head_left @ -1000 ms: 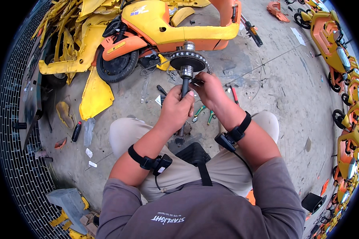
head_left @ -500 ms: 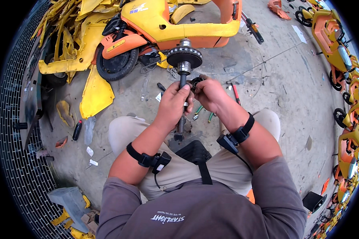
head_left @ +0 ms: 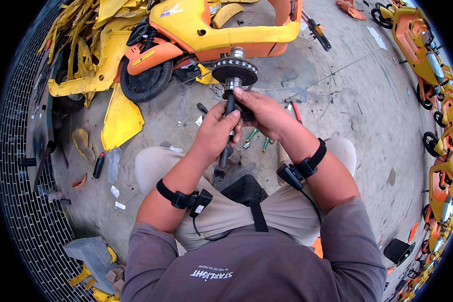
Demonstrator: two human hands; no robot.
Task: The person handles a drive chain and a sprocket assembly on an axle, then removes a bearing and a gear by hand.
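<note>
My left hand (head_left: pixel 214 131) is closed round a dark metal shaft (head_left: pixel 220 163) held upright between my knees. A black toothed sprocket (head_left: pixel 241 73) with silver collars sits near the shaft's top. My right hand (head_left: pixel 264 113) is closed at the shaft just under the lower collar, its thumb lying on the shaft beside that collar; a dark part behind this thumb is mostly hidden, and I cannot make it out. On the floor beyond my hands lie green-handled tools (head_left: pixel 267 142) and a red-handled tool (head_left: pixel 296 112).
A yellow-orange scooter body (head_left: pixel 221 35) lies ahead, beside piled yellow panels (head_left: pixel 122 121). A row of scooters (head_left: pixel 407 45) lines the right side. A black bottle (head_left: pixel 98 165) stands or lies at the left. Grey blocks (head_left: pixel 88 256) sit at the lower left.
My right hand has gone from fingering a dark part right of the shaft to laying its thumb on the shaft below the collar. The sprocket end has shifted slightly.
</note>
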